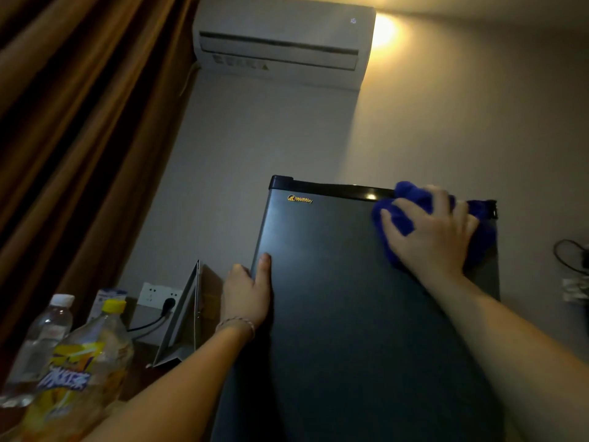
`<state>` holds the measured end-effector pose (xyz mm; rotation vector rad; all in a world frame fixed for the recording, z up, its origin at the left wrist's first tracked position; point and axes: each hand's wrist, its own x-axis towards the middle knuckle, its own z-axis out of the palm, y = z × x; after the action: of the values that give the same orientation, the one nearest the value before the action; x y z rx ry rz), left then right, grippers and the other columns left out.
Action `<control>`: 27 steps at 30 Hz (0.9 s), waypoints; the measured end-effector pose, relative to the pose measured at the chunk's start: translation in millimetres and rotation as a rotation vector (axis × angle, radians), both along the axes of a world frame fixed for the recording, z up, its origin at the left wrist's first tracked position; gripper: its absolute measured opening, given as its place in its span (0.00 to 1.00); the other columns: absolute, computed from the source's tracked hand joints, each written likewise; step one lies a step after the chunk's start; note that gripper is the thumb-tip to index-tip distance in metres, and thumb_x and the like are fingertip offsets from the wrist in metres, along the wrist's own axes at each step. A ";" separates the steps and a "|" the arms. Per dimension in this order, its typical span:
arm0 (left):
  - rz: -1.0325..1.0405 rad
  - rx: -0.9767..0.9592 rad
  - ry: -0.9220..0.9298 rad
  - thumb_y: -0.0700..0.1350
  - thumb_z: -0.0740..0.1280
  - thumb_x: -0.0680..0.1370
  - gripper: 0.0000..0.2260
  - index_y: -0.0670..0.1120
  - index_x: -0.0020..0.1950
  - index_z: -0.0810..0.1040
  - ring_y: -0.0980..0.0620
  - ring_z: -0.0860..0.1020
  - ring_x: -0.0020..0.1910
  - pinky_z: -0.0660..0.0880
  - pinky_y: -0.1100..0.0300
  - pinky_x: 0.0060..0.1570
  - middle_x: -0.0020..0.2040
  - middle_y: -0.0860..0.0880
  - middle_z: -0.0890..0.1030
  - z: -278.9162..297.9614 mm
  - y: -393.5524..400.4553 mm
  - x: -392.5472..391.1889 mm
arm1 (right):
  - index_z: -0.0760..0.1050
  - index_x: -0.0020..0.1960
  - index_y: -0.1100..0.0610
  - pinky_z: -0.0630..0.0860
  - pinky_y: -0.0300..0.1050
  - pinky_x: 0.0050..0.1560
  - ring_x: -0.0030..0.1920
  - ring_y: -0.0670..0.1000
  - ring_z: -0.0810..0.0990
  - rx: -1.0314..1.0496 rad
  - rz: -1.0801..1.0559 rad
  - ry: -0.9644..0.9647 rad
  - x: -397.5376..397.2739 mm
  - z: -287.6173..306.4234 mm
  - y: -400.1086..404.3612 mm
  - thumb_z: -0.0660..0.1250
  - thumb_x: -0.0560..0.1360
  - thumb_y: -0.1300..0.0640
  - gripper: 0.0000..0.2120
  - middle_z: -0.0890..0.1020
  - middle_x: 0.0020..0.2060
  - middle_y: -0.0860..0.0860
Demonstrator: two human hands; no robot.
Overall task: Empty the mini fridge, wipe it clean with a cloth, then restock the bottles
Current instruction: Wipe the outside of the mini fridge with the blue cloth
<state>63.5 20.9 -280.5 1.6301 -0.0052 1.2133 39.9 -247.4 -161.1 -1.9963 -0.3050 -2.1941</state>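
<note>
1. Right hand (428,232) presses a blue cloth (411,199) flat against the upper right corner of the mini fridge door (350,314); the fingers lie spread and nearly straight over the cloth, not curled round it.
2. Left hand (248,293) grips the left edge of the same door: the thumb lies on the front face, the fingers wrap round the edge out of sight. A thin bracelet (237,322) sits on that wrist.
3. Door is shut, dark grey, with a black top trim (328,188) and a yellow "WellWay" badge (300,199) at upper left. The cloth overlaps the trim at its right end.
4. Two bottles stand at lower left, well apart from the fridge: a clear water bottle (41,339) with a white cap, and just beside it a bottle with a yellow cap (86,362) and a yellow label.
5. A wall socket (157,296) with a black plug in it sits behind them; a tilted grey panel (185,317) stands between socket and fridge.
6. Above: a white air conditioner (280,39) on the wall, a lit lamp glow (384,28) at its right, and brown curtains (79,122) to the left.
</note>
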 end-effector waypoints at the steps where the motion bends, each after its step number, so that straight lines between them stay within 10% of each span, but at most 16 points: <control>1: 0.005 -0.002 -0.005 0.67 0.55 0.79 0.23 0.46 0.45 0.71 0.48 0.75 0.39 0.69 0.57 0.36 0.43 0.44 0.76 0.2 -0.3 -0.6 | 0.79 0.61 0.47 0.64 0.62 0.61 0.60 0.66 0.69 0.040 0.002 0.014 -2.2 -2.5 -21.4 0.60 0.75 0.37 0.21 0.70 0.67 0.54; 10: 0.094 0.015 -0.025 0.64 0.52 0.81 0.22 0.47 0.41 0.69 0.48 0.74 0.39 0.65 0.55 0.35 0.42 0.45 0.75 -1.2 -2.9 -0.9 | 0.79 0.61 0.53 0.63 0.64 0.64 0.62 0.68 0.67 0.343 0.050 -0.045 -1.8 -18.5 -36.1 0.67 0.76 0.40 0.20 0.68 0.65 0.57; 27: -0.029 -0.026 0.016 0.64 0.47 0.81 0.22 0.48 0.47 0.70 0.50 0.78 0.40 0.71 0.56 0.37 0.43 0.45 0.78 -52.0 -1.8 -8.2 | 0.80 0.53 0.48 0.66 0.57 0.52 0.54 0.64 0.72 -0.014 0.033 -0.033 1.0 -33.3 180.8 0.65 0.71 0.40 0.16 0.75 0.62 0.55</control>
<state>55.3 19.1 -332.5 1.6114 -0.0031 1.1734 40.9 -66.6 -194.4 -1.9496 -0.3564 -2.2131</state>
